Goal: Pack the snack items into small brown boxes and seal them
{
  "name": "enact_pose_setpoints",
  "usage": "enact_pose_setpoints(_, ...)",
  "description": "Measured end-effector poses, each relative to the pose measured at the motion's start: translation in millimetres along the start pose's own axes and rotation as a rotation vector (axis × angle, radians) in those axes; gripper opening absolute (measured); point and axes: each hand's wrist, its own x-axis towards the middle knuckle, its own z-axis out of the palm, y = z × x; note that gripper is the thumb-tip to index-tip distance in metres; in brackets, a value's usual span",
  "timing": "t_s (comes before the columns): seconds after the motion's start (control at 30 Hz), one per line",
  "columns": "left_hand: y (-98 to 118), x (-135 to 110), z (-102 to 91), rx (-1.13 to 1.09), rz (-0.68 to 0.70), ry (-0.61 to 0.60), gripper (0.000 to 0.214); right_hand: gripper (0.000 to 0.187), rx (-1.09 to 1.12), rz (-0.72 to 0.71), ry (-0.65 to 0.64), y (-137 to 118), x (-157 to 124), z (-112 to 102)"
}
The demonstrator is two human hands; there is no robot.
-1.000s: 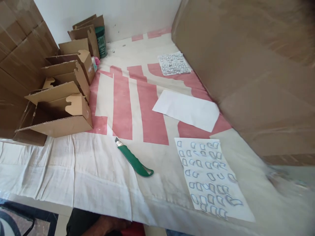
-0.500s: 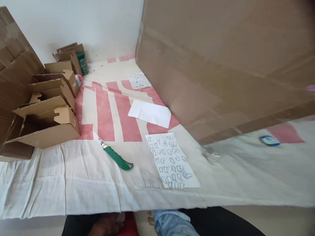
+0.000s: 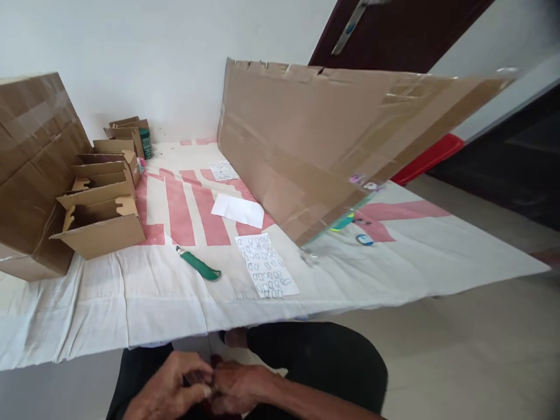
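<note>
My left hand (image 3: pixel 168 388) and my right hand (image 3: pixel 238 388) meet low in my lap, under the edge of the cloth-covered table (image 3: pixel 144 303). Their fingers are pinched together round something small and dark that I cannot make out. A green utility knife (image 3: pixel 198 265) lies on the cloth above them, beside a white sheet of small blue-outlined shapes (image 3: pixel 266 265). A blank white paper (image 3: pixel 238 209) rests farther back.
A large flat cardboard sheet (image 3: pixel 324 128) leans over the table's middle and right. Folded cardboard boxes (image 3: pixel 98 219) and a big taped carton (image 3: pixel 30 157) crowd the left side. A green can (image 3: pixel 146 143) stands at the back wall. A small blue tape roll (image 3: pixel 364 239) lies on the cloth.
The view has pulled back and tilted down. Both hands have come into sight in my lap, and the door and floor at the right now show.
</note>
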Motion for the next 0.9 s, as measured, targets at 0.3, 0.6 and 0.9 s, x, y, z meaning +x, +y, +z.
enact_pose_setpoints(0.3,2.6,1.1,-39.3,0.501,0.549,0.704,0.023,0.037,-0.326,0.089,1.295,50.5,-98.1,-64.0)
enact_pose_setpoints(0.6,-35.8,-1.7,-36.8,0.696,0.499,0.788,0.031,0.069,-0.527,0.414,1.560,145.3,-91.7,-25.6)
enact_pose_setpoints(0.9,-44.9,-0.2,-45.2,0.722,0.452,0.810,0.034,0.077,-0.438,0.388,1.668,161.5,-85.9,-12.4)
